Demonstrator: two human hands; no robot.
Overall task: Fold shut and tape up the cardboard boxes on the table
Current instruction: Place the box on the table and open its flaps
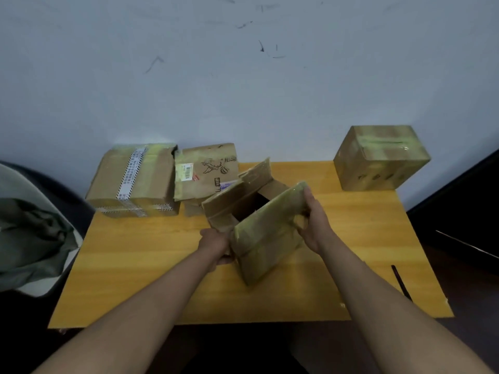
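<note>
An open cardboard box [266, 238] sits tilted in the middle of the wooden table [140, 265], its flaps standing up around a dark opening. My left hand [216, 245] grips its lower left corner. My right hand [314, 221] holds the near flap, which is covered in glossy tape, by its right edge. A taped box with a striped label [135, 182] lies at the back left. Next to it lies a flattened box with a printed drawing [206, 171]. A closed taped box [380, 157] stands at the back right corner.
A thin dark stick [401, 283] lies near the table's right edge. A chair with grey cloth [29, 238] stands to the left. A pale wall rises just behind the table. Dark furniture borders the right side.
</note>
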